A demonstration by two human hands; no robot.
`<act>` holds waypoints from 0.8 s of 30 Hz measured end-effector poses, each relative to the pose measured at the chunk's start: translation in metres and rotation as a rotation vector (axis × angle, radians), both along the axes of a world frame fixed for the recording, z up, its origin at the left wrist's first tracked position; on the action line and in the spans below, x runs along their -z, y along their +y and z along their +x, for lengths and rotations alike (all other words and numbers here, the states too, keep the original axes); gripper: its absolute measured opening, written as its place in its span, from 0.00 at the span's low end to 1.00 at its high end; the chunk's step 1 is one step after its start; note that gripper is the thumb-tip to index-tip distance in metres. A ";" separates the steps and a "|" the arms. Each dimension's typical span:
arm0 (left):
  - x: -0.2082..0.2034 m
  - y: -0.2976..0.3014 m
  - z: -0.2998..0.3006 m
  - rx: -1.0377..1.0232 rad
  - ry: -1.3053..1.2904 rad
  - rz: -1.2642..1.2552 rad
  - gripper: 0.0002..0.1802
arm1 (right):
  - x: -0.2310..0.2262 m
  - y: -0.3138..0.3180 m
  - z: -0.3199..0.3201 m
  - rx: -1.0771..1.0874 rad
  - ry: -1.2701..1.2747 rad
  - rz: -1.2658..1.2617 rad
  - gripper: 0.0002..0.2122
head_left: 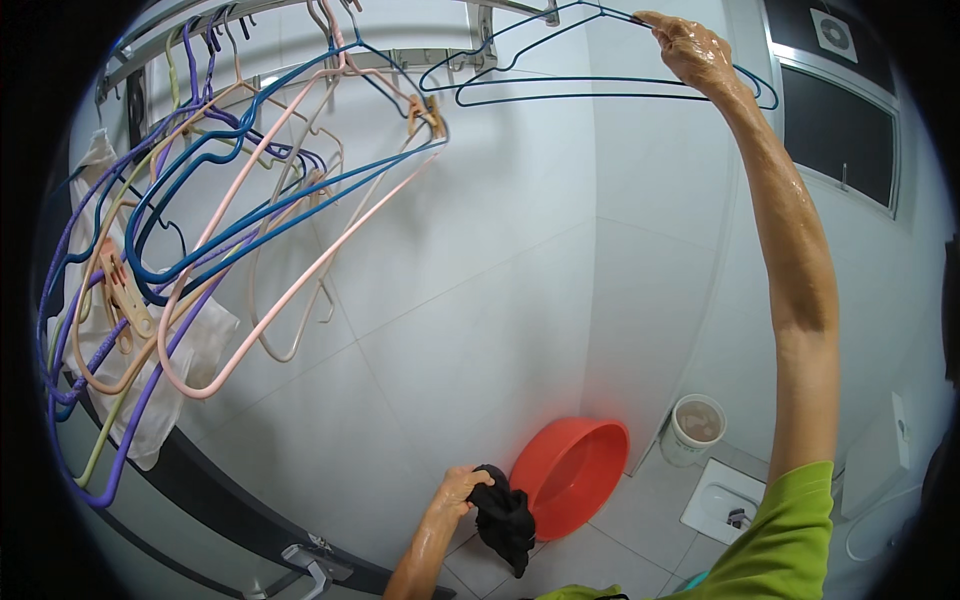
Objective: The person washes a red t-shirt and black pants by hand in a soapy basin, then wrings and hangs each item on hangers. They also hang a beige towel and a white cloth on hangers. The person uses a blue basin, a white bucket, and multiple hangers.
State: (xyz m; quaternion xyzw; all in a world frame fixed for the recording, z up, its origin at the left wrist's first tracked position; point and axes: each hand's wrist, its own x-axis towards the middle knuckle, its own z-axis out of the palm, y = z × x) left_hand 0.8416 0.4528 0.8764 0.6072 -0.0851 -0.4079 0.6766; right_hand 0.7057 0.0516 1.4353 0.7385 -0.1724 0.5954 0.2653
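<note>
Blue hangers (580, 95), two, sit in the right hand (690, 52), its fingers closed on one sloping shoulder, so the long lower bars run out both ways from the grip, mostly leftward. Hooks hard to make out at the upper edge; can't tell if they bear on anything. Black cloth (505, 525) hangs just below and right of the fingers of the left hand (460, 488), which pinch it near its top; soft by the look, hence the bunched droop. Red basin (580, 480) stands right of those left fingers, on the floor (640, 530); cloth overlaps its near side in view, contact unclear. Well left of the right fingers, a metal rack (435, 57) carries more hangers (195, 392), hung by their hooks so the frames dangle and overlap. Peach peg (128, 295) hangs among them, in front of a white cloth (205, 335), far up-left of the left fingers. White bucket (680, 450) stands well right of the left fingers, past the basin, probably parked clear of the hands.
</note>
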 end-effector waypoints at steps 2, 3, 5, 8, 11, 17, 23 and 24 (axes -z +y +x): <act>0.005 0.001 0.001 0.008 0.010 0.003 0.07 | -0.002 -0.004 -0.006 -0.005 -0.038 -0.203 0.16; 0.007 0.002 0.002 0.007 0.015 0.012 0.07 | -0.002 -0.004 -0.010 0.019 -0.040 -0.257 0.16; 0.010 0.003 0.003 0.007 0.015 0.002 0.07 | -0.002 0.000 -0.016 0.073 -0.036 -0.290 0.17; 0.010 0.001 0.005 0.026 0.009 -0.004 0.07 | 0.000 0.013 -0.020 0.149 -0.016 -0.265 0.20; 0.008 0.000 0.005 0.050 0.011 0.025 0.08 | 0.003 0.030 -0.010 0.208 -0.028 -0.264 0.20; 0.004 0.002 0.001 0.089 0.038 -0.015 0.08 | -0.001 0.063 0.025 0.247 -0.036 -0.218 0.22; 0.013 0.006 -0.005 0.025 0.072 0.044 0.07 | -0.004 0.077 0.045 0.229 0.095 -0.008 0.25; 0.015 0.008 -0.006 0.029 0.088 0.016 0.07 | -0.002 0.076 0.046 0.213 0.104 0.015 0.25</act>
